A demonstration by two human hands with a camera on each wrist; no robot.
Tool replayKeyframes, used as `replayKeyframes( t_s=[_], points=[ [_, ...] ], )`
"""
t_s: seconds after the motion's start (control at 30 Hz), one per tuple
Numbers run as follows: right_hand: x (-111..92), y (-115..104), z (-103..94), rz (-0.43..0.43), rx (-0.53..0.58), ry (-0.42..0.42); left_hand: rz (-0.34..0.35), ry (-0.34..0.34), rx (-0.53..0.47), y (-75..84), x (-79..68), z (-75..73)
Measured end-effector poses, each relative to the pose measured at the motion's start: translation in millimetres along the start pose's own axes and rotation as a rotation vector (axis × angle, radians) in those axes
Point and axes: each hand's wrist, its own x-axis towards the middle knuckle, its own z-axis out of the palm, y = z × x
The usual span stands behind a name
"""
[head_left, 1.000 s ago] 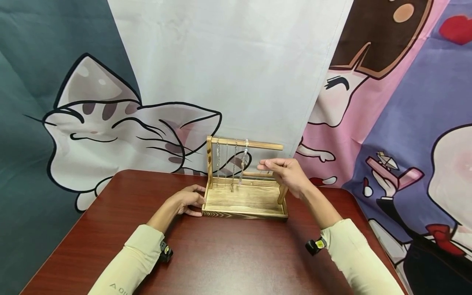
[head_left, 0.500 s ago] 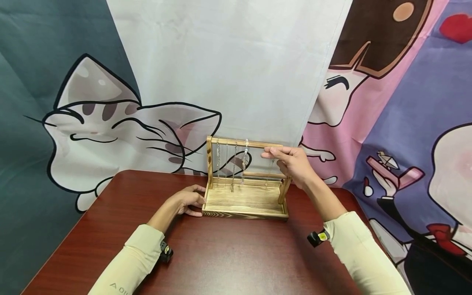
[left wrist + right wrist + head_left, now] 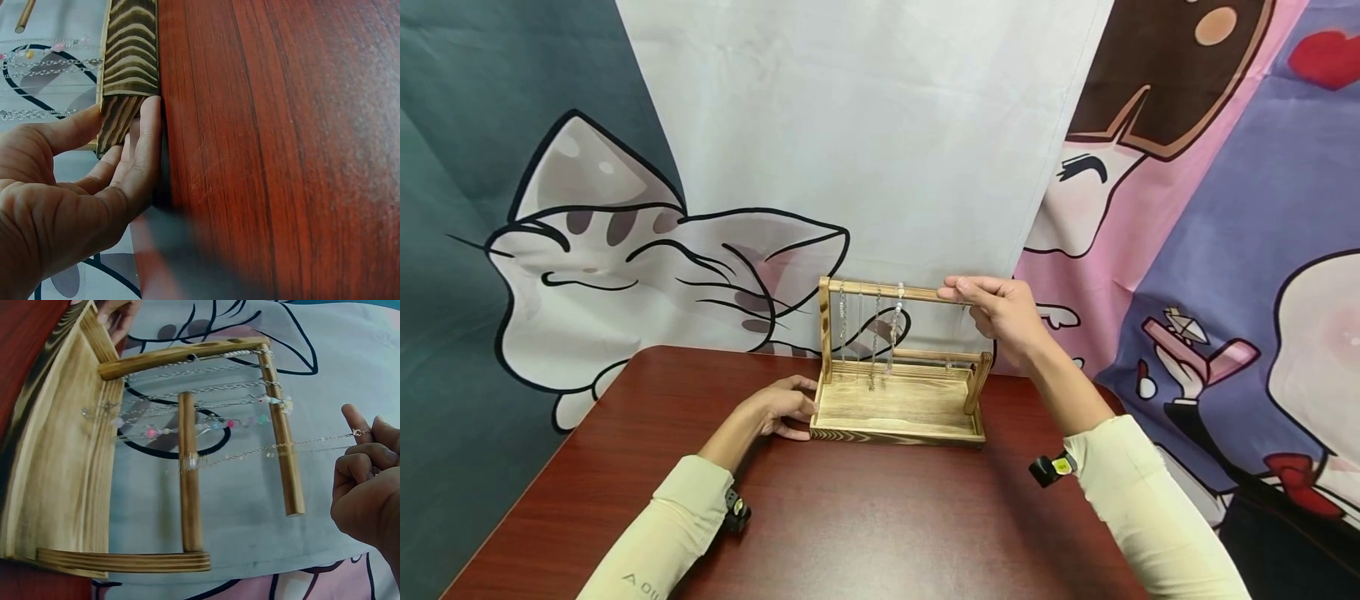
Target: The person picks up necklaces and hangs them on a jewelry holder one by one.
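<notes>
A wooden jewelry stand (image 3: 891, 404) with a shallow tray base stands on the table. Its tray's left front corner is gripped between the thumb and fingers of my left hand (image 3: 81, 194). My right hand (image 3: 1000, 312) is up at the free right end of the stand's upper bar (image 3: 921, 293). Thumb and fingers pinch a thin gold necklace (image 3: 281, 445), which hangs down past the upper bar toward the lower bar (image 3: 189, 512). Several chains (image 3: 874, 342) and a beaded necklace (image 3: 230, 424) hang on the upper bar, left of my right hand.
The stand rests near the back edge of a reddish-brown table (image 3: 865, 517). Behind it hangs a printed cloth backdrop (image 3: 880, 142) with cartoon figures. A short right post (image 3: 977, 383) carries the lower bar.
My right hand has risen and moved slightly right, bringing the necklace from below the upper bar up to its height. The left hand stays on the tray corner.
</notes>
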Motion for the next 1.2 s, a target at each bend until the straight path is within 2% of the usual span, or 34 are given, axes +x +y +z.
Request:
replayKeyframes(
  t_s=[0.2, 0.5, 0.9, 1.2],
  points=[
    [3.6, -10.0, -4.4, -0.024, 0.039, 0.025, -0.002, 0.002, -0.001, 0.0, 0.2, 0.4],
    [9.7, -13.1, -13.3, -0.047, 0.066, 0.062, 0.001, 0.004, -0.006, -0.7, 0.3, 0.6],
    [15.8, 4.1, -28.8, -0.001, 0.079, 0.135, -0.001, 0.004, 0.000, -0.2, 0.5, 0.7],
    [22.6, 15.6, -31.2, 0.025, 0.034, 0.152, -0.004, 0.007, -0.004, -0.4, -0.1, 0.8]
  ],
)
